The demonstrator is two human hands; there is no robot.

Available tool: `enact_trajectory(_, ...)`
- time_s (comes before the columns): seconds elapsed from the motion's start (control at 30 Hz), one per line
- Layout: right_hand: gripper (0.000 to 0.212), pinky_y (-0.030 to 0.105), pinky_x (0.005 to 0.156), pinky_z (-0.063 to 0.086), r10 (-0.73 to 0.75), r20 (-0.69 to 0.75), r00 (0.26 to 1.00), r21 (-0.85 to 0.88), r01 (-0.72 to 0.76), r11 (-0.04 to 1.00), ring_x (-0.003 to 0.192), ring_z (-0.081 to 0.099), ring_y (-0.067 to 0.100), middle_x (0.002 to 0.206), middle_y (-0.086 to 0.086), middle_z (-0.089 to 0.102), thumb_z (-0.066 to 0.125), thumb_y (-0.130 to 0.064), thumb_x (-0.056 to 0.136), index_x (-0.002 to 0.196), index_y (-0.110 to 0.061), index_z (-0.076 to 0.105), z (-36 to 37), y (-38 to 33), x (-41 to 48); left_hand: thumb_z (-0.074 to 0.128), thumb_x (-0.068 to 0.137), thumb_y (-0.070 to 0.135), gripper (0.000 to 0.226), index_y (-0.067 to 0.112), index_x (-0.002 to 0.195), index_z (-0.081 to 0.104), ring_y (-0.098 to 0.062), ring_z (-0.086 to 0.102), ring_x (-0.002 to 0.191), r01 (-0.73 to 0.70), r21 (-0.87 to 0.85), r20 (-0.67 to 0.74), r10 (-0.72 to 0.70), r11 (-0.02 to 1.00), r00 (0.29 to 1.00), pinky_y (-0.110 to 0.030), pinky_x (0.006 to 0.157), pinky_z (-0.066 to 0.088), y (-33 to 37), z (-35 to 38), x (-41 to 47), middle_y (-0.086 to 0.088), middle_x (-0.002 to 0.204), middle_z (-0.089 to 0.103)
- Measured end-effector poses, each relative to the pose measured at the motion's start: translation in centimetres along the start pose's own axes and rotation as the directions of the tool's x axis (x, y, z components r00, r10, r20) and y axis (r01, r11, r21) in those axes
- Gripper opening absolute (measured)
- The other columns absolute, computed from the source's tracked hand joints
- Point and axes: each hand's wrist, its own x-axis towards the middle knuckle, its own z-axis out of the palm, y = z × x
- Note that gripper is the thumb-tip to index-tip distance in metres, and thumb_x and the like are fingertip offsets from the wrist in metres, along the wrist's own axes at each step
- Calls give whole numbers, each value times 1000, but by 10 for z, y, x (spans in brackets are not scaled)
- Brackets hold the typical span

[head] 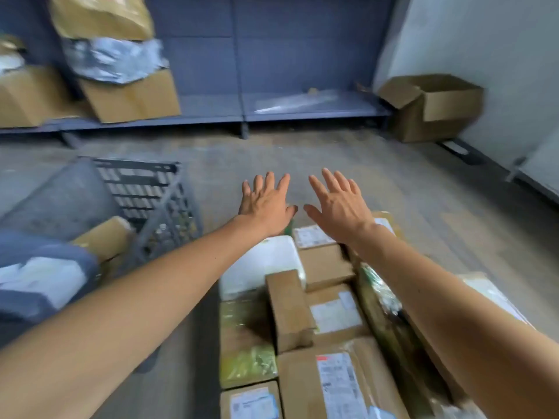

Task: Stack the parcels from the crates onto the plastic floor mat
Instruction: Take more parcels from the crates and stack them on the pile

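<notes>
Beyond parcels (328, 269): left hand (266, 205), right hand (340, 208)

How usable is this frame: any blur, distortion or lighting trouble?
Head view: motion blur smears the shelf boxes and crate at left; the left hand and right hand are sharper; the parcels have unreadable labels; the wide lens stretches both forearms toward the corners; light is soft, without hard shadows.
</notes>
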Motion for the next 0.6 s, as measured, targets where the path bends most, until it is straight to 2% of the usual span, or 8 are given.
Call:
enact_trajectory(0.2, 71, 48, 120, 14, -180, -23, 983, 67, 181, 981, 149, 10, 34, 164, 13, 9, 34, -55, 100, 157, -21, 12, -25, -112, 43, 41, 97, 58, 77, 23, 158, 10, -34, 14, 148, 249, 27, -5, -249, 968, 968, -55, 119, 13, -134, -52, -42, -12, 162, 16)
enact_trajectory(0.37, 70, 49, 120, 13, -309, -12, 951, 108, 309, 945, 150, 9, 35, 164, 13, 9, 31, -53, 101, 158, -19, 9, -31, -208, 71, 45, 96, 57, 75, 22, 156, 18, -35, 25, 142, 385, 23, -28, -385, 922, 923, -53, 116, 21, -229, -76, -59, -12, 155, 31)
enact_trajectory(0.5, 68, 50, 119, 15, -405, 4, 914, 105, 403, 909, 148, 11, 36, 162, 16, 14, 34, -52, 101, 156, -16, 14, -23, -276, 80, 51, 94, 54, 73, 20, 153, 24, -37, 32, 138, 459, 44, 51, -461, 887, 886, -54, 113, 27, -294, -62, -73, -15, 151, 37)
enact_trajectory(0.6, 66, 51, 118, 17, -460, 51, 887, 112, 453, 885, 147, 16, 37, 160, 16, 19, 32, -51, 101, 155, -16, 18, -9, -315, 87, 58, 90, 54, 79, 20, 153, 23, -38, 32, 137, 479, 69, 182, -483, 875, 857, -53, 112, 28, -325, -37, -80, -15, 149, 39)
